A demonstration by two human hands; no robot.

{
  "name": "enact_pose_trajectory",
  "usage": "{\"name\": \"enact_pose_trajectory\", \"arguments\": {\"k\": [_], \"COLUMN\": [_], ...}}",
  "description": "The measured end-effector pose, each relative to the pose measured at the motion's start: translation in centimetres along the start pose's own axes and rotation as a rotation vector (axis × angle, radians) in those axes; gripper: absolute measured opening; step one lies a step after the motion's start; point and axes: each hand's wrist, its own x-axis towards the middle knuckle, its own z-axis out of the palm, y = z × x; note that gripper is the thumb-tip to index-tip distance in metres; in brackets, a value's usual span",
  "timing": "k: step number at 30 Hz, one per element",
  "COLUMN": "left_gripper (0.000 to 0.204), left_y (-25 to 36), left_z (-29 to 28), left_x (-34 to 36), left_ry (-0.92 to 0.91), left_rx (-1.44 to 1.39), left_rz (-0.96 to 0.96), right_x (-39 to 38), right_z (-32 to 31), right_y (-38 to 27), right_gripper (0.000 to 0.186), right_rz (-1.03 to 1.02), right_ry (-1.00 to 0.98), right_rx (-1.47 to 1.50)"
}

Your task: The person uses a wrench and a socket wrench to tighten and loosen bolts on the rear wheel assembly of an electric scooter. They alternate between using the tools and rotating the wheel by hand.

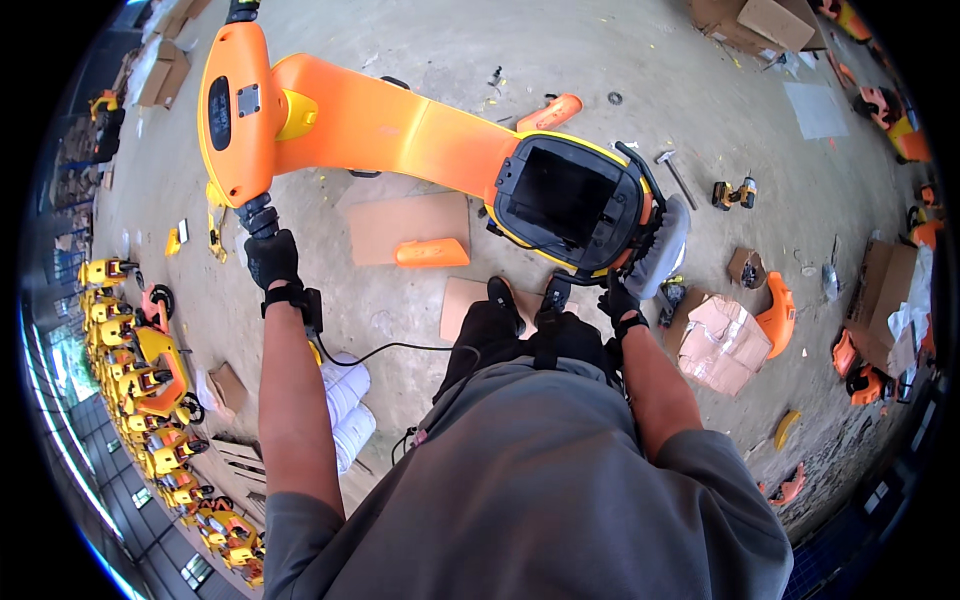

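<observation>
An orange scooter [400,135] lies across my view, its handlebar housing [238,110] at the upper left and an open black storage compartment [555,195] at the right. My gloved left hand [272,260] is closed round the black handlebar grip [256,218]. My gloved right hand [620,302] is closed on the black rear rail [590,276] below the compartment, partly hidden beside a tilted grey-and-black padded piece [665,245]. A cable runs from the strap device on my left wrist across my body. My feet stand below the scooter's body.
Cardboard sheets [365,228], orange panels [430,254], a hammer [676,175] and two power drills [735,193] lie on the concrete floor. A cardboard box [725,340] and white sacks [343,390] are beside me. Rows of yellow scooters [150,365] line the left; boxes [870,310] and parts lie right.
</observation>
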Motion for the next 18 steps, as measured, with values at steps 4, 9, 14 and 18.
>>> {"name": "enact_pose_trajectory", "arguments": {"k": [4, 9, 14, 18], "left_gripper": [0.030, 0.028, 0.031, 0.042], "left_y": [-0.9, -0.8, 2.2, 1.6], "left_z": [0.4, 0.5, -1.3, -2.1], "left_x": [0.1, 0.4, -1.0, 0.2], "left_ry": [-0.016, -0.017, -0.087, -0.120], "left_rx": [-0.015, -0.060, -0.088, -0.011], "left_rz": [0.038, 0.049, 0.009, -0.004], "right_x": [0.8, 4.5, 6.5, 3.4], "right_z": [0.5, -0.9, -2.6, -1.3], "right_y": [0.4, 1.7, 1.3, 0.1], "right_gripper": [0.051, 0.052, 0.053, 0.055], "right_rz": [-0.054, -0.059, -0.091, -0.053], "right_ry": [0.016, 0.029, 0.064, 0.079], "right_rx": [0.178, 0.365, 0.376, 0.337]}}
